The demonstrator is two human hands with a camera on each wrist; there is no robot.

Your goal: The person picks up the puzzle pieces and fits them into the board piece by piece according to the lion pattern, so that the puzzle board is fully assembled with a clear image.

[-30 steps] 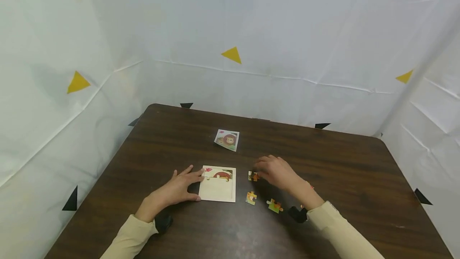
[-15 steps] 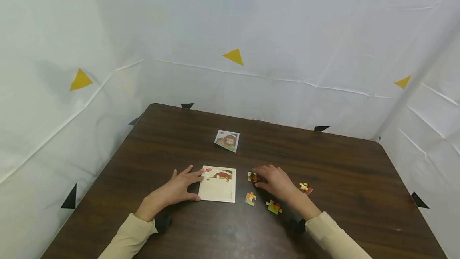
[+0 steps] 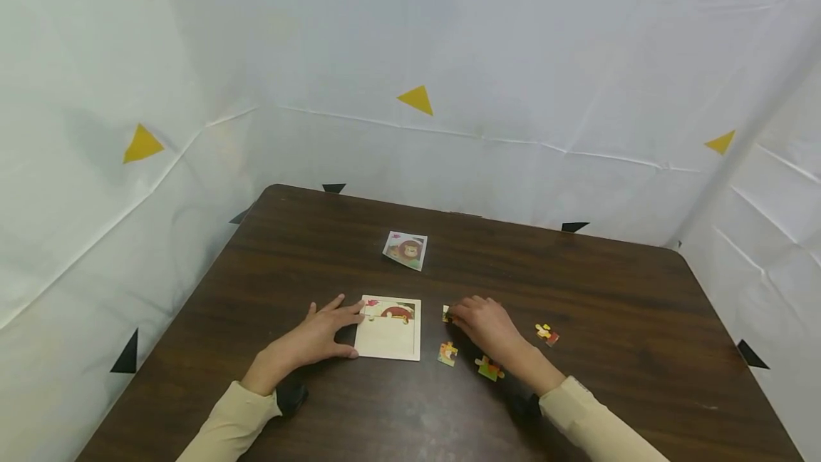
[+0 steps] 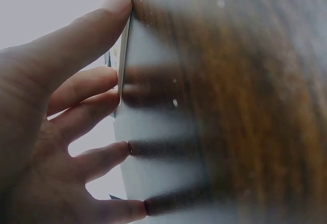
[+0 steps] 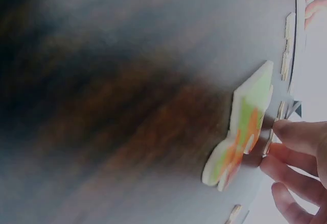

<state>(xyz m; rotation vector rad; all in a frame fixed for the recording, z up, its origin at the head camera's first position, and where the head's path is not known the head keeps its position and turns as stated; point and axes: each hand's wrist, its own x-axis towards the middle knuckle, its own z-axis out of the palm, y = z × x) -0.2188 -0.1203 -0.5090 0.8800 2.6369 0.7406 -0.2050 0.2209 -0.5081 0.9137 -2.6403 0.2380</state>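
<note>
My left hand (image 3: 312, 337) rests at the left edge of a pale square puzzle board (image 3: 387, 341), fingers spread and thumb touching its lower left corner. Lion-picture pieces (image 3: 393, 309) fill the board's upper part. In the left wrist view the thumb and fingertips (image 4: 120, 7) meet the board's thin edge. My right hand (image 3: 490, 326) pinches a puzzle piece (image 3: 446, 313) right of the board and covers part of it. Nearer lie an orange puzzle piece (image 3: 447, 353) and a green-and-orange puzzle piece (image 3: 489, 368), the latter large in the right wrist view (image 5: 250, 117).
Another puzzle piece (image 3: 546, 334) lies to the right of my right wrist. Beyond the board lies a small lion picture card (image 3: 405, 250) with a curled corner. The dark wooden table (image 3: 577, 276) stands against white sheeting (image 3: 487, 41) with yellow and black triangles.
My right hand has shifted slightly, its fingers and thumb closing on the puzzle piece beside the board. The far-right piece has come out from behind the forearm. My left hand has stayed put.
</note>
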